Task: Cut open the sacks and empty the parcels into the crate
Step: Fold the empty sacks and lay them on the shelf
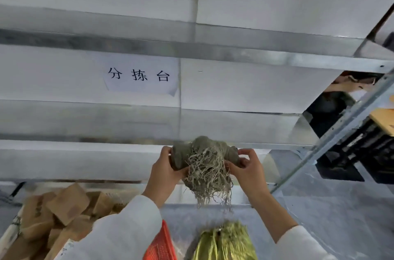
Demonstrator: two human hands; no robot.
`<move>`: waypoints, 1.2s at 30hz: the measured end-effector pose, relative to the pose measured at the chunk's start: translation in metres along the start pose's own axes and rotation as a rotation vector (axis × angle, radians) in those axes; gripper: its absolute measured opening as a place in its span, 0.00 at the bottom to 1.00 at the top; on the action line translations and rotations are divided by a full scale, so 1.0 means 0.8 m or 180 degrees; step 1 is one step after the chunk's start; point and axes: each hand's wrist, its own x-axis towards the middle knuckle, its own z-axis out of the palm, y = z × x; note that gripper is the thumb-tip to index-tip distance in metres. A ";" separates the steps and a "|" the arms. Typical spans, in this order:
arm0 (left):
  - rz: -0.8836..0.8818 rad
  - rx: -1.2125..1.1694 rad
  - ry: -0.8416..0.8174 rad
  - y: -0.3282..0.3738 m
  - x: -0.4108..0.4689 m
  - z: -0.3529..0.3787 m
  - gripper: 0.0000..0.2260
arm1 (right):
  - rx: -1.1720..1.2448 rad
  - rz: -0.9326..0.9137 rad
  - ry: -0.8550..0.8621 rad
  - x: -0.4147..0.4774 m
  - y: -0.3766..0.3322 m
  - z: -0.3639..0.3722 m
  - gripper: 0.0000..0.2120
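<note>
Both my hands hold up a bunched grey-green woven sack [202,149] in front of the metal shelving. Frayed pale strands [209,178] hang from its cut edge. My left hand [164,168] grips the sack's left end and my right hand [249,168] pinches its right end. Below, a corner of an orange plastic crate [161,244] shows at the bottom edge, partly hidden by my left sleeve. Several brown cardboard parcels [64,206] lie heaped at the lower left. A yellow-green woven sack [223,242] with a gathered top sits at bottom centre.
Grey metal shelves [191,46] fill the view ahead, with a paper sign [140,75] taped to one. A slanted metal upright [341,132] stands at the right, with black equipment [366,153] and cardboard behind it. A grey floor [319,206] lies below right.
</note>
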 end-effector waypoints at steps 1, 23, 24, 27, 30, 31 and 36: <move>0.0019 0.0029 -0.0028 -0.003 0.029 0.002 0.24 | -0.0097 0.0020 0.0060 0.027 -0.001 0.010 0.17; -0.0303 -0.0226 0.0352 -0.112 0.348 0.088 0.19 | -0.0407 0.0737 0.0091 0.345 0.029 0.129 0.16; -0.0393 -0.0465 0.0358 -0.115 0.345 0.085 0.20 | -0.0268 0.0769 0.0007 0.340 0.033 0.129 0.19; -0.0527 -0.1062 0.0317 -0.117 0.325 0.077 0.18 | -0.0192 0.0733 -0.0058 0.317 0.047 0.121 0.30; -0.0559 -0.1252 0.0290 -0.110 0.291 0.073 0.14 | -0.0600 0.0514 0.0067 0.292 0.052 0.100 0.31; -0.0558 -0.1171 0.0267 -0.108 0.278 0.071 0.13 | -0.0651 0.0475 0.0086 0.282 0.052 0.093 0.29; -0.0420 -0.0389 0.0293 -0.084 0.190 0.069 0.12 | -0.1362 0.0157 -0.0264 0.192 0.049 0.051 0.27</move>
